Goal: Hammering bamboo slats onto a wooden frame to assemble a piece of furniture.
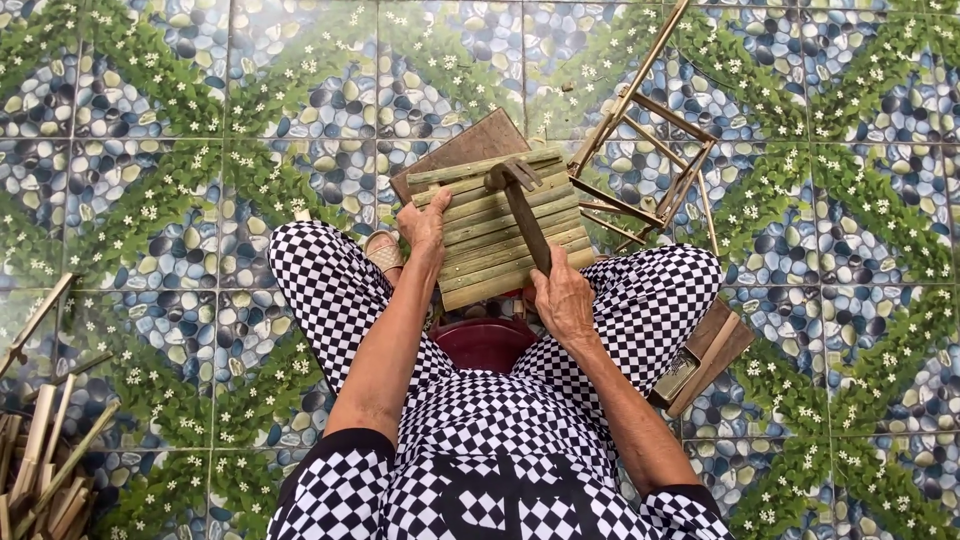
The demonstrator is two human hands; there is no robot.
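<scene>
In the head view, a slatted bamboo panel [500, 225] is being propped on a brown wooden board [462, 150] between the knees, steadied by the left hand [423, 228], fingers together and flat on its left edge. A hammer [522, 205] is being gripped by the right hand [562, 298], fingers clamped round its smooth wooden handle, its head resting on the rounded greenish slats.

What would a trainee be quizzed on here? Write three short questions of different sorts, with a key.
1. True or false: the right hand grips the hammer by its handle.
2. Where does the left hand rest? A) on the left edge of the bamboo slat panel B) on the bamboo frame C) on the floor tiles
3. Fill in: the loose bamboo sticks lie at the picture's lower ____ corner.

Key: 1 true; 2 A; 3 left.
</scene>
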